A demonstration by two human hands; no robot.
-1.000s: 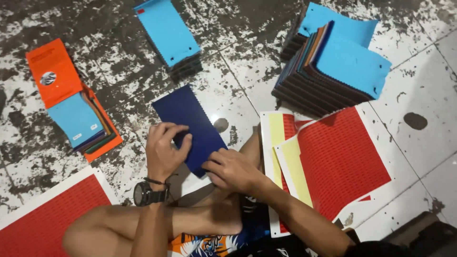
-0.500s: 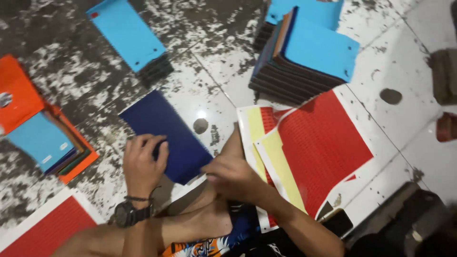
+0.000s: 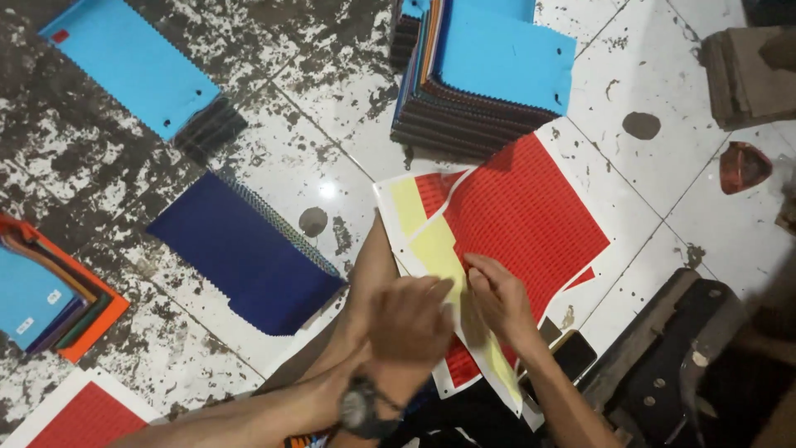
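My left hand (image 3: 408, 319), blurred and with a black watch on the wrist, hovers over a pale yellow strip (image 3: 433, 253) on the red sticker sheets (image 3: 531, 216). My right hand (image 3: 500, 300) presses its fingers onto the same yellow strip and red sheet. A dark blue fabric swatch stack (image 3: 240, 253) lies on the floor to the left, apart from both hands. My bare knee (image 3: 369, 274) sits between the swatches and the sheets.
A light blue swatch pile (image 3: 133, 62) lies top left, a taller multicolour pile (image 3: 489, 70) top centre, an orange-edged pile (image 3: 50, 299) at the left edge. Another red sheet (image 3: 79, 415) is bottom left. A dark wooden block (image 3: 663, 348) and a phone (image 3: 572, 353) lie right.
Both hands left the dark blue swatch stack and moved right onto the yellow strip and red sheets. The camera view shifted right as well.
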